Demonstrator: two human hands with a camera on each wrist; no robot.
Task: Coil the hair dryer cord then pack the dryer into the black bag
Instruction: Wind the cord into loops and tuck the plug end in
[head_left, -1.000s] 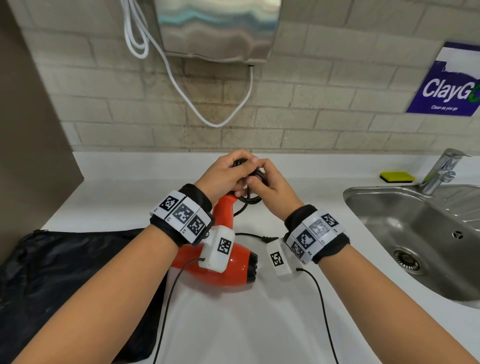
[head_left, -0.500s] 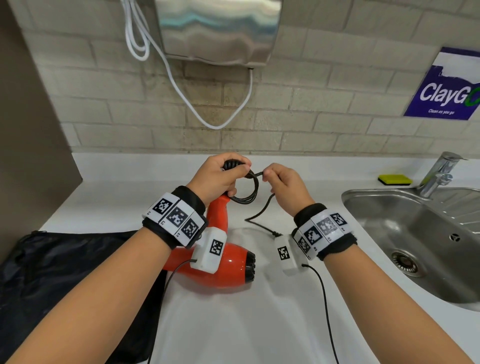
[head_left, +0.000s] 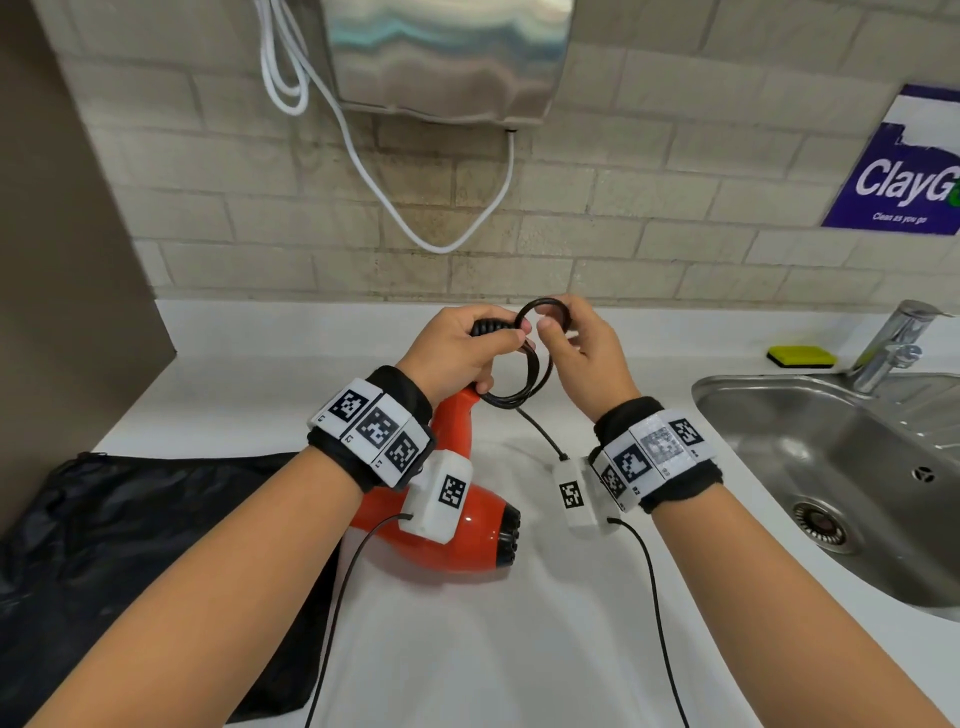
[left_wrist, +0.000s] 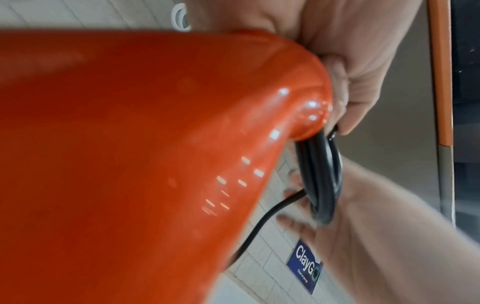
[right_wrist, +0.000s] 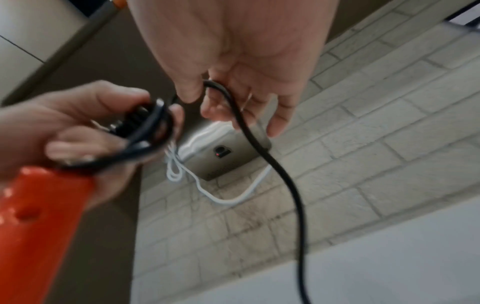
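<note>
Mid-frame, the left hand (head_left: 457, 348) grips the orange dryer (head_left: 457, 519) handle and the gathered cord (head_left: 524, 384) loops; the right hand (head_left: 582, 353) pinches the next loop. The black bag (head_left: 130, 530) lies flat at lower left, its contents hidden.

Bright, even, soft light; faint shadows on the white counter (head_left: 441, 649); small glints on the dryer (left_wrist: 155, 144) shell; head view sharp but bowed at its edges; both wrist views smeared with blur
</note>
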